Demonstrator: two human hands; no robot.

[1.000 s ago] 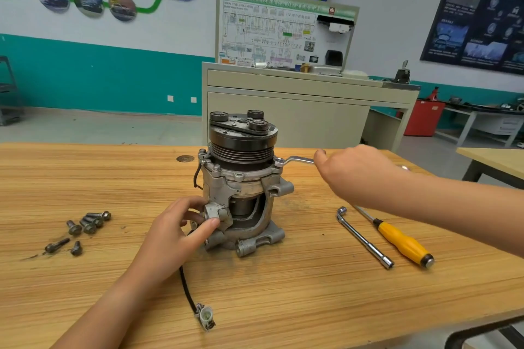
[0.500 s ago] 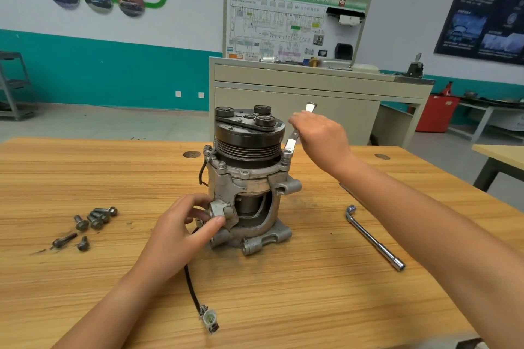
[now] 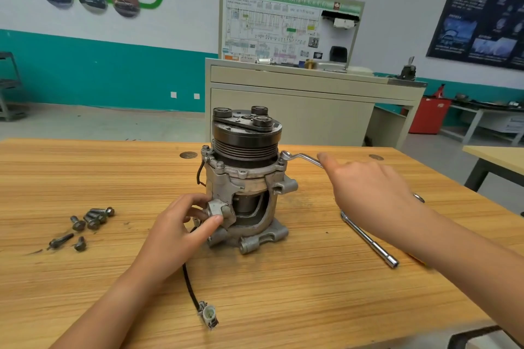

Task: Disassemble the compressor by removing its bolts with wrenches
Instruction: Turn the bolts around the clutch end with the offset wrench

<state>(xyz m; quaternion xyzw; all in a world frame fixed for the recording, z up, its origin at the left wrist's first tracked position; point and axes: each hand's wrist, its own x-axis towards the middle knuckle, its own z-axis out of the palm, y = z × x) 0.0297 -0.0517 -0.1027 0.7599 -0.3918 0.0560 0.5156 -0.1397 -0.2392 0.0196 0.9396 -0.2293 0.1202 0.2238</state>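
Presently, items as laid out:

Compressor point(image 3: 243, 178): centre of the frame, standing upright on the wooden table point(image 3: 283, 297), black grooved pulley uppermost, grey cast body below.

Left hand point(image 3: 175, 227): lower centre-left, thumb and fingers pinched on a lug that juts from the lower left of the compressor's body.

Wrench point(image 3: 300, 157): right of the pulley, lying level above the table; its ring end sits over a bolt on the compressor's upper right flange, and its handle runs under the right hand.

Right hand point(image 3: 368, 190): right of centre, blurred, closed over the wrench handle with one digit stretched along it towards the compressor.

Loose bolts point(image 3: 90, 221): a small scatter on the table at the left of the frame, well apart from the compressor.

L-shaped socket wrench point(image 3: 368, 238): flat on the table, lower right, partly under the right forearm.

Black cable point(image 3: 188, 283): runs from the compressor's base to a grey connector point(image 3: 208, 316) at the lower centre.

Beige cabinet point(image 3: 283, 110): behind the table, wiring-diagram board on top.
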